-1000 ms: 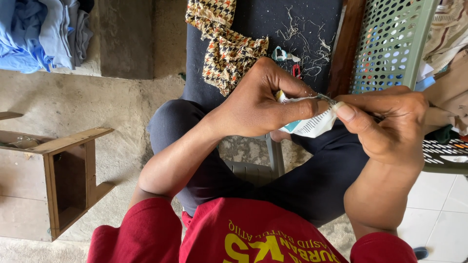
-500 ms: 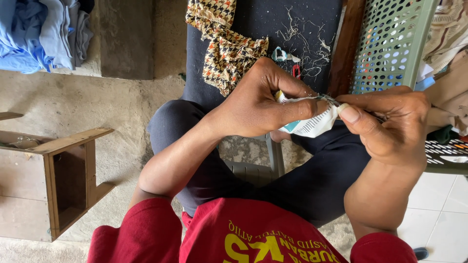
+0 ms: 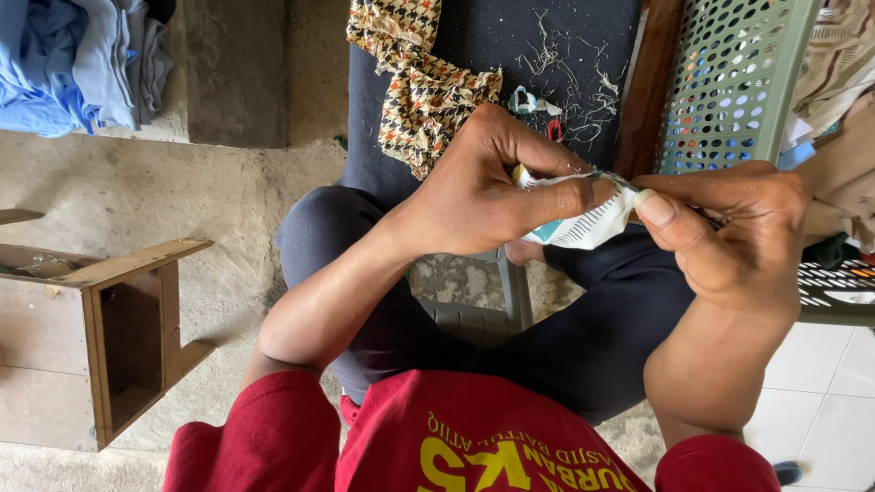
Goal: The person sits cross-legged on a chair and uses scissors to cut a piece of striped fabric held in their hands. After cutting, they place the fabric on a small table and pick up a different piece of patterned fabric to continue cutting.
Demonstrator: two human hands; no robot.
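My left hand (image 3: 497,187) pinches a small white cloth scrap (image 3: 583,223) with dark stitched lines and a teal patch, holding it above my lap. My right hand (image 3: 729,232) meets it from the right, thumb and fingers closed on a thin metal tool (image 3: 629,185) whose tip touches the scrap's top edge. Most of the tool is hidden inside the fingers, so I cannot tell its kind. Beyond my hands lies a dark navy cloth (image 3: 547,36) strewn with cut threads (image 3: 570,68), and a houndstooth fabric piece (image 3: 424,91) rests on it.
A green perforated plastic basket (image 3: 729,82) stands at the upper right beside a brown wooden strip (image 3: 647,91). A small wooden stool (image 3: 118,319) sits at the left on the concrete floor. Blue and grey clothes (image 3: 73,55) are piled at the top left. White tiles show at lower right.
My right thumb has shifted slightly along the scrap's edge; both hands otherwise hold the same place.
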